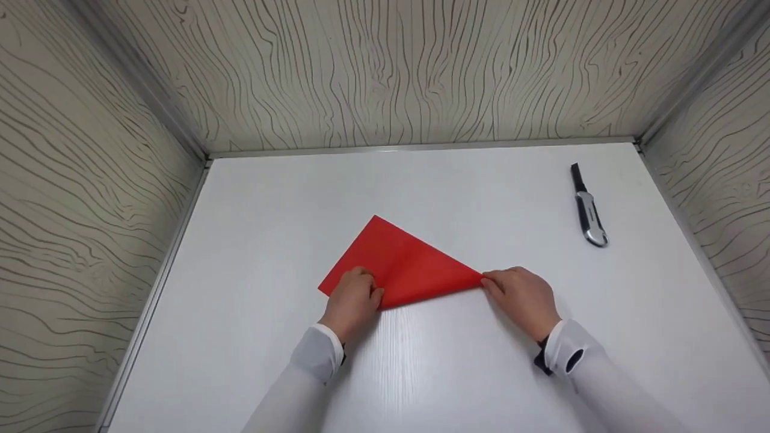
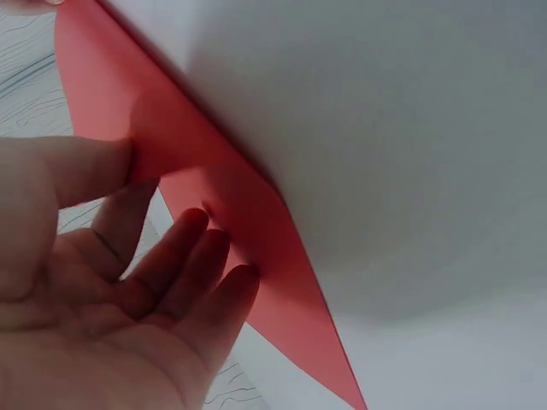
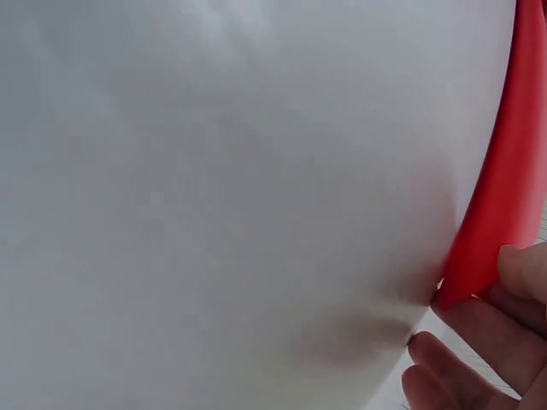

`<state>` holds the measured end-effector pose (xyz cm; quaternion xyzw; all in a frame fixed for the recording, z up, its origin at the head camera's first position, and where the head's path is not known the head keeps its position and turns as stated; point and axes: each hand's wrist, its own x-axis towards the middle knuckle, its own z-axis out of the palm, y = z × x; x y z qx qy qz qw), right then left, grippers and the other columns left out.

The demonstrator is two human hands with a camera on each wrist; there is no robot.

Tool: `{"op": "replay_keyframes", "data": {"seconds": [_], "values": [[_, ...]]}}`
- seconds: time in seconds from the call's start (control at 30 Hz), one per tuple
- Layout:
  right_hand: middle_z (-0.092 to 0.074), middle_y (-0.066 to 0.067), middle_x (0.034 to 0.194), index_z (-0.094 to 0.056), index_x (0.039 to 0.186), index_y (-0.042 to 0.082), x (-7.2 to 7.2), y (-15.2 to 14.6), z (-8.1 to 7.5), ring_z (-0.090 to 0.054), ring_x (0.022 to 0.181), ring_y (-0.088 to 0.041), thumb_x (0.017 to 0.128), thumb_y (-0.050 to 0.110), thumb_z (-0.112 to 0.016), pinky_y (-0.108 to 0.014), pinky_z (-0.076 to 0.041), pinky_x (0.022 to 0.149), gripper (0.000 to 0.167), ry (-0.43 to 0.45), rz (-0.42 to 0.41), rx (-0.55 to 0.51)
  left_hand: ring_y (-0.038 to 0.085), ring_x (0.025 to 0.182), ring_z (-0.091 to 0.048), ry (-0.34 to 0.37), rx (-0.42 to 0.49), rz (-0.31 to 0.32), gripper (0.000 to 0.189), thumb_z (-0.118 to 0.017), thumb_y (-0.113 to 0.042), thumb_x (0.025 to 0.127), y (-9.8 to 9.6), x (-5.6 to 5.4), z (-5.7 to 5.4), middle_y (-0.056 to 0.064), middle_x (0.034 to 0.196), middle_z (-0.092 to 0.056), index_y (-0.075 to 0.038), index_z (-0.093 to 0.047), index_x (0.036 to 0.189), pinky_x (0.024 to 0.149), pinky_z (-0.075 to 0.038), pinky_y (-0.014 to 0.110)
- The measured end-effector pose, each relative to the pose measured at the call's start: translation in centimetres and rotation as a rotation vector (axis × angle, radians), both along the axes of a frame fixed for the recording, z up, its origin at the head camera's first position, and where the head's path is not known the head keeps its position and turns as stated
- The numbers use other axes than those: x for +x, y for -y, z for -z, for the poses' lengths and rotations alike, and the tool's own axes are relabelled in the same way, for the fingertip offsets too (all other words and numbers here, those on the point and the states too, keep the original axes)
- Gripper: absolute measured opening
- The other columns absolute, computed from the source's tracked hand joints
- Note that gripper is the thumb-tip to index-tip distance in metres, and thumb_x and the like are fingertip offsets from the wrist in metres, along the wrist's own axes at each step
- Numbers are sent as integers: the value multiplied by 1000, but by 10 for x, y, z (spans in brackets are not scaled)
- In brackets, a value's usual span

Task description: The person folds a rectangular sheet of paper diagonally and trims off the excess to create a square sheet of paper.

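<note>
A sheet of red paper (image 1: 415, 258) lies on the white table, its near side folded over in a rounded, uncreased bend. At the paper's lower left, my left hand (image 1: 354, 304) holds the folded flap. The left wrist view shows the left thumb (image 2: 98, 162) on the flap, with the other fingers spread over the layer beneath. My right hand (image 1: 522, 299) pinches the pointed right corner between thumb and forefinger. In the right wrist view that red corner (image 3: 500, 213) sits between the fingertips, and the remaining fingers rest near the tabletop.
A utility knife (image 1: 589, 207) with a grey and black handle lies at the right rear of the white table (image 1: 271, 204). Wood-grain panels (image 1: 385, 72) rise at the back and on both sides, with metal strips along the table's edges.
</note>
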<state>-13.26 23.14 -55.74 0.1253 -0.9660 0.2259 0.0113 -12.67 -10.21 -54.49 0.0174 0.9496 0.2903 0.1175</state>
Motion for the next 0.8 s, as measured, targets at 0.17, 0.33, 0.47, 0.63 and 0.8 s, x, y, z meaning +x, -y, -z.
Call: {"op": "replay_keyframes", "data": {"seconds": [0.17,0.33,0.47,0.63,0.8], "values": [[-74,1,86,-82,100,12,-4,4,0,-63,85,-23,94,20,-74,-43,-55,77,13,-5,20,-29,26,105,-57,-11,-57,-58,40,-91,-27,76,-3,-4,0,8,118,-59,-12,-69,106,82,-60,38],[-73,0,88,-81,102,11,-4,5,2,-63,83,-22,93,18,-75,-42,-55,77,13,3,35,-66,25,101,-57,-33,-112,-56,40,-89,-27,78,-6,-10,1,9,115,-60,-7,-70,106,82,-59,37],[-75,-2,94,-80,106,9,-3,5,2,-67,86,-24,94,19,-74,-44,-57,79,17,-2,28,-65,28,100,-58,-69,-172,-21,33,-84,-24,83,-7,-15,1,14,114,-61,-1,-72,102,84,-57,39],[-76,-4,97,-80,108,9,-2,5,1,-68,89,-25,94,19,-73,-45,-57,81,18,6,35,-66,28,100,-57,-41,-210,-17,37,-81,-26,86,-9,-20,2,15,115,-60,2,-72,107,87,-56,41],[-76,-6,99,-80,109,8,-2,5,1,-68,93,-27,94,17,-73,-47,-57,83,18,21,47,-66,27,96,-55,-10,-236,-26,44,-84,-28,83,-12,-25,3,14,108,-58,2,-69,111,84,-55,40]]}}
